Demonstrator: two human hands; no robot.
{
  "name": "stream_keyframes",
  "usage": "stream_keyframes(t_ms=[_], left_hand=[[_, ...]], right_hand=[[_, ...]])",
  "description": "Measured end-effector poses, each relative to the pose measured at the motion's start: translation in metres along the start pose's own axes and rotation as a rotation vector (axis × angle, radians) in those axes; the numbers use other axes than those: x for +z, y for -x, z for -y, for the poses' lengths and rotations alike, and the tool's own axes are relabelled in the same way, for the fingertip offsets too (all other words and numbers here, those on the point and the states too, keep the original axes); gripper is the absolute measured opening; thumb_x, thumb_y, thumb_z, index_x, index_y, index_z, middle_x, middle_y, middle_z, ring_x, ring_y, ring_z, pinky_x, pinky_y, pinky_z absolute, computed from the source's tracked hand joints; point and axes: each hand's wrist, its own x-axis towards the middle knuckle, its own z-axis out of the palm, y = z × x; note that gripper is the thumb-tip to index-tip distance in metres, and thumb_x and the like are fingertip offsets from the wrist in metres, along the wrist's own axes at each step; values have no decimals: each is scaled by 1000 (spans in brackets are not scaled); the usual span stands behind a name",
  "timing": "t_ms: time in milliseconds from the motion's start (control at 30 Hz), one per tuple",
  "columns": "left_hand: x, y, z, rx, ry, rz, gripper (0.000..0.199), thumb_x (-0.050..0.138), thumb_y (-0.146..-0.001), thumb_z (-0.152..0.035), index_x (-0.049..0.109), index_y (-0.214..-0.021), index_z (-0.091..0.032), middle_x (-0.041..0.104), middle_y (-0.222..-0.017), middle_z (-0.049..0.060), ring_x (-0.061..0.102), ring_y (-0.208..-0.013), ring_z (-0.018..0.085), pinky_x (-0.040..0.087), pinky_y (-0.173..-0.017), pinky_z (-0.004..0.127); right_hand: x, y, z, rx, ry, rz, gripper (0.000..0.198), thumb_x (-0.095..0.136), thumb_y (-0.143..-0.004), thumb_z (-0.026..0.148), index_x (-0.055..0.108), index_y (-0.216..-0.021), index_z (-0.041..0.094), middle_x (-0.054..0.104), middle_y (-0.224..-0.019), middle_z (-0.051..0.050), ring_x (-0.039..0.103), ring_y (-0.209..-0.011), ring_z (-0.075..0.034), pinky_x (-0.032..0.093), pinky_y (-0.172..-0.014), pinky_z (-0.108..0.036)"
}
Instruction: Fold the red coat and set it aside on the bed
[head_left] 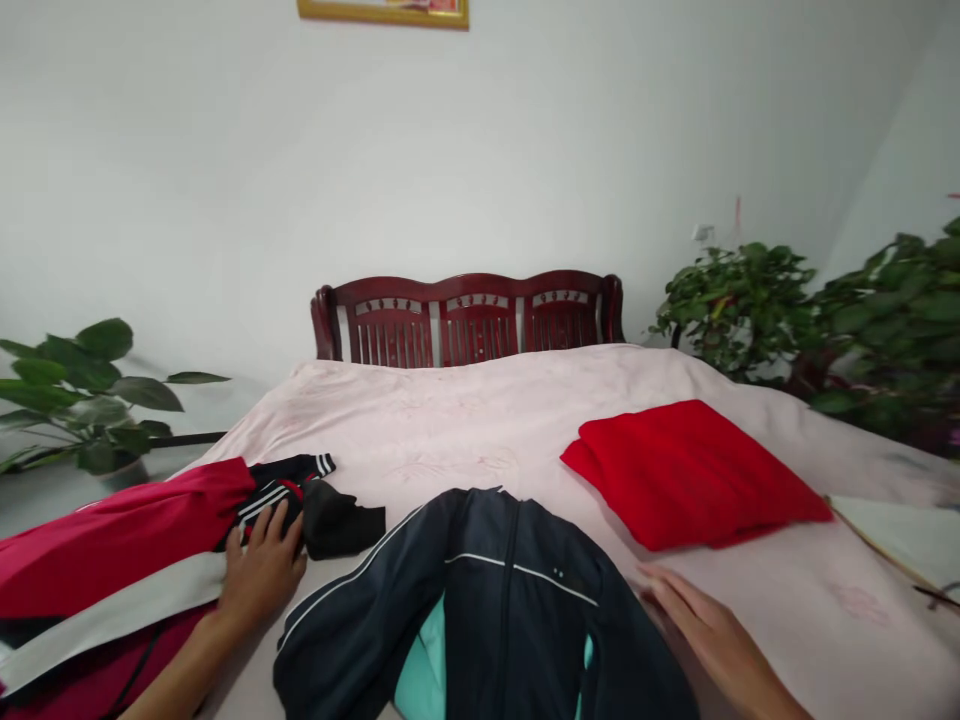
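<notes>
A dark navy zip jacket (495, 590) lay spread on the pink bedsheet (465, 420), its collar toward the person, so both sides were easy to reach. The left hand (262, 565) rested on the striped cuff of a red and black garment (135, 550) beside the jacket; fingers were flat, not clenched, grasping nothing firmly. The right hand (709, 625) lay open and released on the sheet, just beside the jacket's edge. A folded red cloth (690, 475) sat apart, farther back on the right.
</notes>
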Motion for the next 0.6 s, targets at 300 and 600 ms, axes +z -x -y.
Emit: stream_keyframes(t_ms=[300, 600], left_hand=[[-3, 66, -19, 2, 43, 96, 54, 50, -89, -34, 51, -143, -29, 33, -159, 9, 26, -148, 28, 10, -119, 47], [-6, 56, -11, 209, 130, -262, 39, 51, -91, -36, 69, -124, -23, 51, -147, 15, 33, -144, 36, 11, -118, 58]], right_hand=[[39, -121, 19, -636, 1095, -53, 57, 38, -79, -2, 67, -123, 21, 42, -154, -7, 19, -148, -34, 3, -113, -73], [53, -166, -3, -531, 1410, -35, 60, 30, -83, -3, 70, -120, 22, 39, -155, -9, 10, -149, -40, 16, -97, -87]])
